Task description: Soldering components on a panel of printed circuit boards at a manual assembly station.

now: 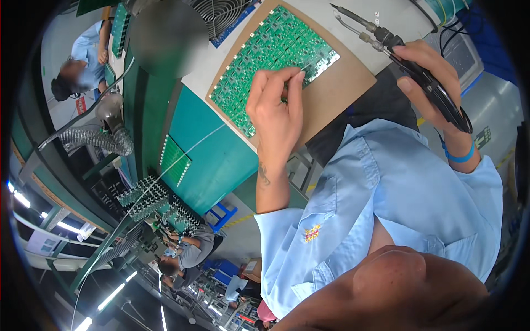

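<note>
A green circuit board panel [270, 49], packed with small components, lies on a brown board [337, 99] at the table's edge. Over the panel's near right part is my left hand [276, 102], thumb and forefinger pinched together. Something thin and pale shows at those fingertips, too small to name. My right hand [436, 83] is wrapped round a black soldering iron [422, 77] with a thin metal tube alongside its tip. The iron points up and left, its tip apart from the panel. A blue band circles my right wrist.
Another green circuit board [175, 160] lies on the teal mat [204, 149] to the left. A black fan grille [223, 14] stands beyond the panel. A clear ribbed hose [94, 140] and a rack of boards [149, 198] are further left. Co-workers sit along the line.
</note>
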`<state>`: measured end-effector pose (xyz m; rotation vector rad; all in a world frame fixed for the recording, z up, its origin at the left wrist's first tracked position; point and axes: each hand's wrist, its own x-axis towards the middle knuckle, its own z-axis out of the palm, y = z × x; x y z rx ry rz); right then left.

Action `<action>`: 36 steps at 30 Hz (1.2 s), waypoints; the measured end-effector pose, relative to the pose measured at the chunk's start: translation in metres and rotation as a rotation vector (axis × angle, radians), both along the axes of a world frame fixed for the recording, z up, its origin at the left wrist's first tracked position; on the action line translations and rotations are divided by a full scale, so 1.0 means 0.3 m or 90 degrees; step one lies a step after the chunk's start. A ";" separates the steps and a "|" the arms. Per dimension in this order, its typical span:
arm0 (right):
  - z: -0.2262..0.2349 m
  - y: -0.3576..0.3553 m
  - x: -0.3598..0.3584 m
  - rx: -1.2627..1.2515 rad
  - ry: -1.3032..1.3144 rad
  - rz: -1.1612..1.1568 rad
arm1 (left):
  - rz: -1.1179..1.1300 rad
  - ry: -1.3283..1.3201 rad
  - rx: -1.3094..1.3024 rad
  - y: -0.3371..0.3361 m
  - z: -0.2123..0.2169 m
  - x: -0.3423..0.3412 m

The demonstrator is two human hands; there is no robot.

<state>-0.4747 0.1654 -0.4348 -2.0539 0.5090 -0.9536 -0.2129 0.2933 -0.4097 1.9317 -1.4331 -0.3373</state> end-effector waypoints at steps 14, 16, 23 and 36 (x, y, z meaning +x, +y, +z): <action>0.041 0.069 -0.051 0.040 0.027 0.000 | -0.098 0.000 -0.034 -0.077 -0.049 0.012; 0.047 0.067 -0.041 0.014 0.014 0.013 | -0.133 -0.040 -0.054 -0.084 -0.053 0.012; 0.030 0.083 -0.066 0.027 -0.011 0.018 | -0.200 -0.012 -0.027 -0.120 -0.020 0.024; 0.009 0.091 -0.055 0.021 0.000 0.004 | -0.225 0.054 0.156 -0.169 0.040 0.034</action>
